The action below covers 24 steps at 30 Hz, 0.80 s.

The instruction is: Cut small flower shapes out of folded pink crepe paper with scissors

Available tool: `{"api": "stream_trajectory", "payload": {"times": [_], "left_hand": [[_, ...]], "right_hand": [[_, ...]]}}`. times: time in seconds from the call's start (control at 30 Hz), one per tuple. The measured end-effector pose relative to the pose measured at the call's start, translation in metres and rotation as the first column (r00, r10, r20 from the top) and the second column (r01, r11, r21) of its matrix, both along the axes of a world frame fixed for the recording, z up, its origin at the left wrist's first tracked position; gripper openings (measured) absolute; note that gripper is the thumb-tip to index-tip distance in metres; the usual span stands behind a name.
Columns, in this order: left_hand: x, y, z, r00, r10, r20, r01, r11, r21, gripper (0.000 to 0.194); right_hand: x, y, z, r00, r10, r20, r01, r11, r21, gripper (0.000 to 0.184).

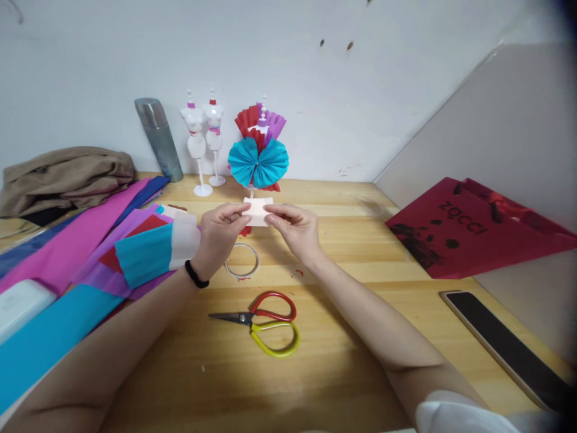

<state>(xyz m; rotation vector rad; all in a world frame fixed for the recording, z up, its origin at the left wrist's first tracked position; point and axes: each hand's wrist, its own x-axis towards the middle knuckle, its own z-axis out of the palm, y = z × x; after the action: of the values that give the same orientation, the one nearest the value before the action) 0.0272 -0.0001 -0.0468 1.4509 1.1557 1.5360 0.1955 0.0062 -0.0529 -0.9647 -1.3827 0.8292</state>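
Observation:
My left hand (220, 231) and my right hand (293, 227) are raised over the wooden table (342, 361), each pinching one end of a small pale paper piece (258, 211). A black band circles my left wrist. Just below the hands lies a tape roll (243, 260), and nearer to me a pair of scissors (265, 322) with one red and one yellow handle. Behind the paper stands a small mannequin (260, 150) dressed in blue, red and purple pleated paper fans.
Sheets of blue, pink, purple and red crepe paper (90, 264) are piled at the left. Two bare white mannequins (205, 141), a grey flask (158, 137) and brown cloth (63, 174) sit at the back. A red bag (469, 231) and a phone (500, 340) lie right.

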Motion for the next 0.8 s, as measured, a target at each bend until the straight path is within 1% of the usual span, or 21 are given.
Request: {"api": "stream_trajectory", "payload": {"times": [0.1, 0.2, 0.3, 0.4, 0.47, 0.53, 0.6, 0.67, 0.7, 0.8], "left_hand": [[-0.002, 0.000, 0.000, 0.990, 0.047, -0.130, -0.031, 0.992, 0.121, 0.015], [-0.005, 0.000, 0.005, 0.961, 0.125, -0.248, -0.069, 0.972, 0.224, 0.011], [-0.009, 0.002, 0.009, 0.931, 0.222, -0.290, -0.129, 0.943, 0.307, 0.009], [-0.011, 0.005, 0.006, 0.916, 0.280, -0.288, -0.155, 0.908, 0.388, 0.009], [-0.011, 0.008, 0.001, 0.901, 0.280, -0.330, -0.120, 0.894, 0.432, 0.019], [-0.011, 0.011, -0.004, 0.862, 0.271, -0.429, -0.032, 0.873, 0.487, 0.035], [-0.011, 0.014, -0.008, 0.808, 0.282, -0.518, 0.070, 0.826, 0.559, 0.045], [-0.011, 0.017, -0.011, 0.781, 0.301, -0.547, 0.128, 0.780, 0.612, 0.043], [-0.011, 0.017, -0.011, 0.779, 0.307, -0.546, 0.136, 0.768, 0.626, 0.038], [-0.011, 0.017, -0.010, 0.788, 0.312, -0.530, 0.115, 0.772, 0.625, 0.023]], "right_hand": [[0.001, 0.001, -0.003, 0.996, -0.068, 0.053, 0.064, 0.995, 0.070, 0.013], [0.004, 0.006, -0.005, 0.991, -0.117, 0.065, 0.109, 0.987, 0.118, 0.012], [0.008, 0.012, -0.006, 0.990, -0.138, -0.001, 0.138, 0.987, 0.087, 0.011], [0.008, 0.015, -0.006, 0.991, -0.133, -0.036, 0.135, 0.988, 0.075, 0.012], [0.007, 0.013, -0.007, 0.994, -0.110, -0.025, 0.112, 0.989, 0.097, 0.011], [0.005, 0.010, -0.007, 0.996, -0.086, 0.003, 0.085, 0.989, 0.118, 0.011], [0.003, 0.006, -0.006, 0.997, -0.065, 0.030, 0.060, 0.988, 0.141, 0.010], [0.001, 0.002, -0.004, 0.997, -0.042, 0.060, 0.031, 0.985, 0.171, 0.010], [0.000, 0.001, -0.003, 0.997, -0.030, 0.075, 0.016, 0.982, 0.188, 0.010], [-0.002, -0.004, 0.001, 0.993, -0.004, 0.118, -0.022, 0.976, 0.217, 0.010]]}}
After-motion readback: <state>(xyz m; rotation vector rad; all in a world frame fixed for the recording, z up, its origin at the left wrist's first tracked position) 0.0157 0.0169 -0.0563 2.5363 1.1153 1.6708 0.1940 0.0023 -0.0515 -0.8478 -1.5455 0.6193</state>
